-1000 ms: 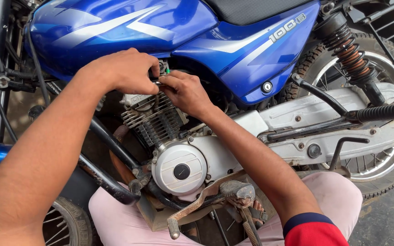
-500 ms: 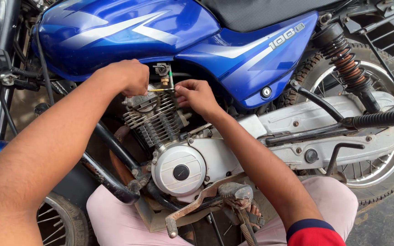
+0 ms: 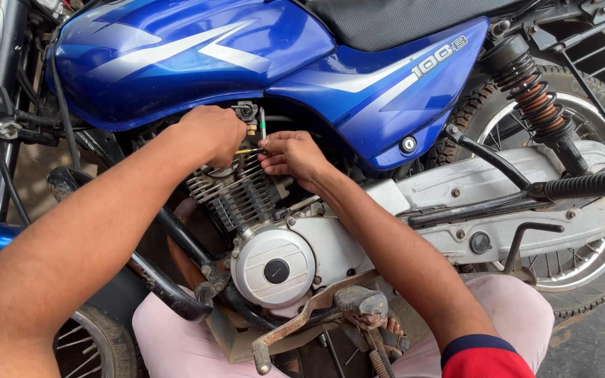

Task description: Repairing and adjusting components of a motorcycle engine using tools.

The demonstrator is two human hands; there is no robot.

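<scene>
A blue motorcycle is seen from above, with 2 bare hands working at the top of its engine, just under the blue fuel tank [image 3: 190,63]. The left hand [image 3: 211,133] is curled into a fist over the finned cylinder head [image 3: 236,192], fingers closed on something hidden beneath them. The right hand [image 3: 292,154] pinches a thin green-handled tool [image 3: 262,126] that stands nearly upright, its tip down between the 2 hands, beside a small metal fitting [image 3: 246,112] under the tank. The hands sit close together, almost touching. Below them is the round silver engine cover [image 3: 274,266] and a worn foot lever [image 3: 316,318]. Compared with half a second ago, both hands hold nearly the same spot, and the green tool stands more upright.
</scene>
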